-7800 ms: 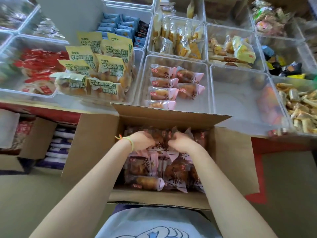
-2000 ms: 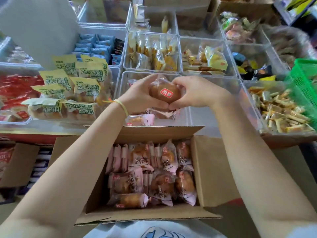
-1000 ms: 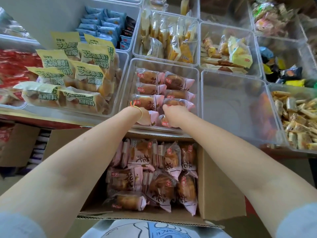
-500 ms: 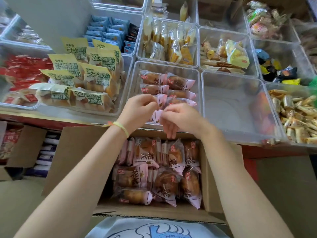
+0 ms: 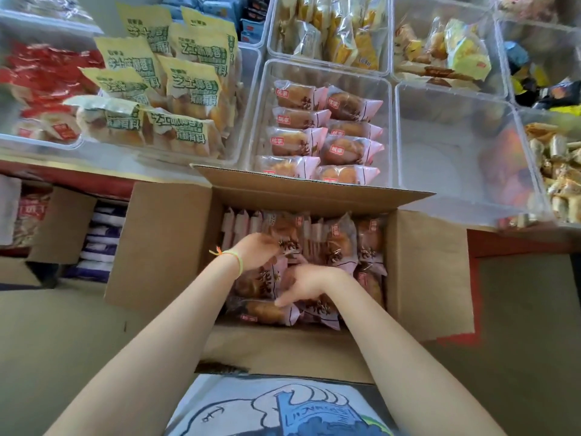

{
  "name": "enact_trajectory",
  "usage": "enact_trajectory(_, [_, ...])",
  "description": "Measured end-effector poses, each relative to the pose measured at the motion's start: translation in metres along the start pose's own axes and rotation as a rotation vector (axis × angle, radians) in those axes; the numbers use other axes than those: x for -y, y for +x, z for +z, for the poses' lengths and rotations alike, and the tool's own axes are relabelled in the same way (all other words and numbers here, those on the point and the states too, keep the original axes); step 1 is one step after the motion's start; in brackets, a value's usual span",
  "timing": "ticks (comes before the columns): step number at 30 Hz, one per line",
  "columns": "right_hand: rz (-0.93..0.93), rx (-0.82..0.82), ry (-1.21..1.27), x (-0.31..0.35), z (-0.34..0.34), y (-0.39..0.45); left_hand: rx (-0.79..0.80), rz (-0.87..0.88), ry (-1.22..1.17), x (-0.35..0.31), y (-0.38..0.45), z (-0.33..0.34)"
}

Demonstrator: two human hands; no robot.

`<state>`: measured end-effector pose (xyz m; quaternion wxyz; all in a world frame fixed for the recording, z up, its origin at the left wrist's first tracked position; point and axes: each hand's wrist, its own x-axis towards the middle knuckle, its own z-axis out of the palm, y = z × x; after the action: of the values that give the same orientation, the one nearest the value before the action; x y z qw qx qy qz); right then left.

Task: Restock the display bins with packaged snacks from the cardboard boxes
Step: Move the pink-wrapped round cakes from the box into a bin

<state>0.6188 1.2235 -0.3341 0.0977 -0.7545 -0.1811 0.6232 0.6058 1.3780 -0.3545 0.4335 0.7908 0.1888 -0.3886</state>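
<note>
Inside the cardboard box (image 5: 163,247), both hands (image 5: 303,283) grasp pink "桃李" pastry packets (image 5: 341,243).

Both bare forearms reached forward and down, converging toward the middle. The left hand (image 5: 256,251), a thin yellow-green band at its wrist, lay farther away with fingers curled downward. The right hand (image 5: 303,284) sat nearer, its fingers (image 5: 283,302) extended leftward.
</note>
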Motion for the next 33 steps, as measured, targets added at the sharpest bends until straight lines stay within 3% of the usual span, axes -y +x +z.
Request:
enact_trajectory(3, [0.096, 0.122, -0.082, -0.002, 0.022, 0.011, 0.015, 0.049, 0.065, 0.009, 0.000, 0.007])
enact_trajectory(6, [0.113, 0.074, -0.067, -0.003, 0.033, 0.016, -0.017, 0.056, 0.013, 0.012, -0.003, 0.007])
enact_trajectory(10, [0.033, -0.199, -0.068, -0.001, 0.024, 0.005, -0.042, 0.059, -0.014, 0.024, -0.005, 0.003])
enact_trajectory(14, [0.011, -0.348, 0.056, -0.008, 0.008, -0.007, -0.070, 0.063, -0.050, 0.026, -0.012, -0.006])
enact_trajectory(19, [-0.250, -0.618, 0.270, -0.003, -0.024, -0.074, -0.059, 0.116, -0.256, 0.010, -0.041, -0.034])
enact_trajectory(24, [-0.330, -0.907, 0.556, 0.002, -0.060, -0.127, 0.103, 0.308, -0.779, -0.031, -0.076, -0.066])
enact_trajectory(29, [-0.352, -1.204, 0.821, 0.014, -0.089, -0.144, 0.164, 0.553, -0.803, -0.075, -0.092, -0.077])
enact_trajectory(31, [-0.408, -1.193, 0.909, 0.017, -0.098, -0.144, 0.103, 0.600, -0.780, -0.089, -0.094, -0.078])
enact_trajectory(33, [-0.472, -1.052, 0.969, 0.015, -0.105, -0.139, 0.045, 0.620, -0.809, -0.098, -0.094, -0.081])
